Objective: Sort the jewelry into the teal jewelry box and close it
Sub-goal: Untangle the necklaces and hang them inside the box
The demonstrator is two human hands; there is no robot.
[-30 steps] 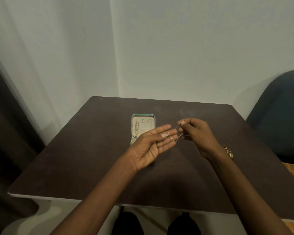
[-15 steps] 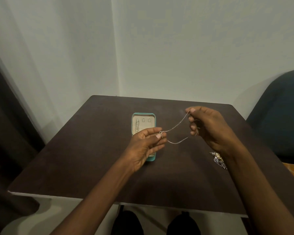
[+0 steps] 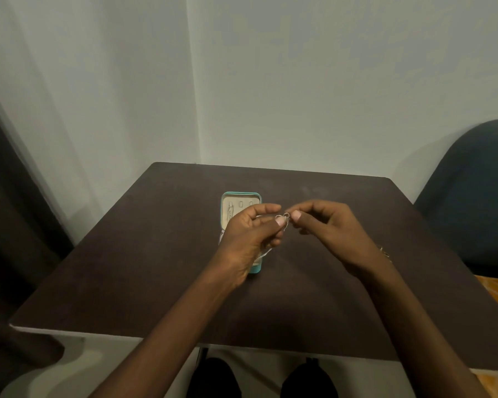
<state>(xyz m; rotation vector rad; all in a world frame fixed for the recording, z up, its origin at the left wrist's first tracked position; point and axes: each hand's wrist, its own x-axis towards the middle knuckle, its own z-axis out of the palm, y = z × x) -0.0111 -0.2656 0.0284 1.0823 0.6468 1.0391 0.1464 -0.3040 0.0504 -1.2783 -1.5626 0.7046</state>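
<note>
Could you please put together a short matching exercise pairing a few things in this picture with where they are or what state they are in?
Things:
1. box
2. chain
3. chair
4. table

Places or states:
A. pinched between the left hand and the right hand
B. open on the table, partly behind the left hand
C. dark-topped, in the corner of the room
D. dark blue, off to the right of the table

Pairs: 1-B, 2-A, 3-D, 4-C

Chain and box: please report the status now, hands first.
Left hand and right hand both pinch the thin chain, held above the table. Box open, partly behind left hand. Nothing in the way.
</note>
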